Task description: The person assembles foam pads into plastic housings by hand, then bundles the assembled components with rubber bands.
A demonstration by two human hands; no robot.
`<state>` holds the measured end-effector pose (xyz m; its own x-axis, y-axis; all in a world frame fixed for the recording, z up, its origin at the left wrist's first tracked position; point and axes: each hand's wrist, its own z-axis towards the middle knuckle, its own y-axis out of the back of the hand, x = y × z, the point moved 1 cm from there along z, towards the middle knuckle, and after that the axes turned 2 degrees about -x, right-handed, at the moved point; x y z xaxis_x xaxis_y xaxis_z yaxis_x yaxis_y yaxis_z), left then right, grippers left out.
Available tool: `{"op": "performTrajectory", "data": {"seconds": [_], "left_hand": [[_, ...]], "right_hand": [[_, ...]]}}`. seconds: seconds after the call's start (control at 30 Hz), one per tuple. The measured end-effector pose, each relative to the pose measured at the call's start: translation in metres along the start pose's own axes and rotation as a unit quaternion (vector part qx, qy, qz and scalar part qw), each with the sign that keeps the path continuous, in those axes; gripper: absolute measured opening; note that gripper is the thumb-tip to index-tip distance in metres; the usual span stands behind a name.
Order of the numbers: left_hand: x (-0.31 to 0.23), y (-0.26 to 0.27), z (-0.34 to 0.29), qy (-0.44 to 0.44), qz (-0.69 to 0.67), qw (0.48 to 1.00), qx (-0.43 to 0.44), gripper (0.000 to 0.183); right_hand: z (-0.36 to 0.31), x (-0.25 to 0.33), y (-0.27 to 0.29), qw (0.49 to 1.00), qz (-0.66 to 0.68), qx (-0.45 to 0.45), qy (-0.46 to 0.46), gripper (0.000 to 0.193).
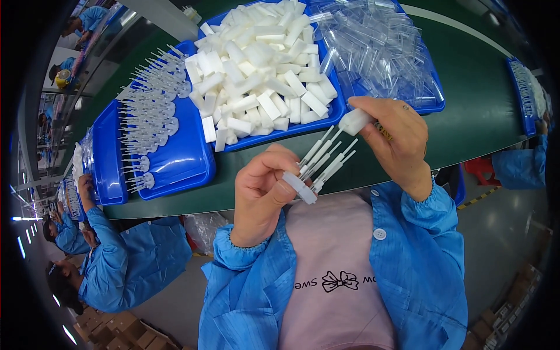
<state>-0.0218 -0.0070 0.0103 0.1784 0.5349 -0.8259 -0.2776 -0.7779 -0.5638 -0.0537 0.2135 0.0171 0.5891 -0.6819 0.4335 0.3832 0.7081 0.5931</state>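
My left hand [265, 189] is closed on the round translucent base of a plastic part with several thin white prongs [326, 160]. The prongs point up and to the right, toward my other hand. Between the thumb and fingers of my right hand [396, 137] is a white foam block [354, 121], held just beyond the tips of the prongs. Whether block and prongs touch, I cannot tell. Ahead of both hands lies a blue tray [280, 135] heaped with similar white foam blocks [256, 70].
Clear plastic sleeves [379, 52] fill a blue tray at the back right. More pronged parts [149, 105] stand in rows in a blue tray [181, 169] at the left. Under them runs a green tabletop [466, 134]. Co-workers in blue sit at the left [134, 256] and right.
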Motion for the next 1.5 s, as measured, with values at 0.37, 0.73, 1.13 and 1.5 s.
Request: {"op": "performTrajectory", "data": {"seconds": [0.37,0.73,1.13,1.5], "left_hand": [[-0.003,0.011,0.002,0.030,-0.007,0.999,0.027,0.017],[-0.010,0.009,0.009,-0.010,0.183,0.980,0.079,0.022],[0.006,0.010,0.009,-0.083,0.241,0.966,0.043,0.031],[0.009,0.019,0.007,-0.044,0.189,0.981,-0.024,0.026]], "right_hand": [[0.010,0.002,0.014,0.891,0.370,0.135,-0.224,0.029],[0.022,-0.010,0.007,0.817,0.440,0.226,-0.297,0.020],[0.010,0.013,-0.002,0.850,0.406,0.232,-0.243,0.014],[0.048,-0.044,-0.050,0.994,0.023,0.100,0.025,0.018]]}}
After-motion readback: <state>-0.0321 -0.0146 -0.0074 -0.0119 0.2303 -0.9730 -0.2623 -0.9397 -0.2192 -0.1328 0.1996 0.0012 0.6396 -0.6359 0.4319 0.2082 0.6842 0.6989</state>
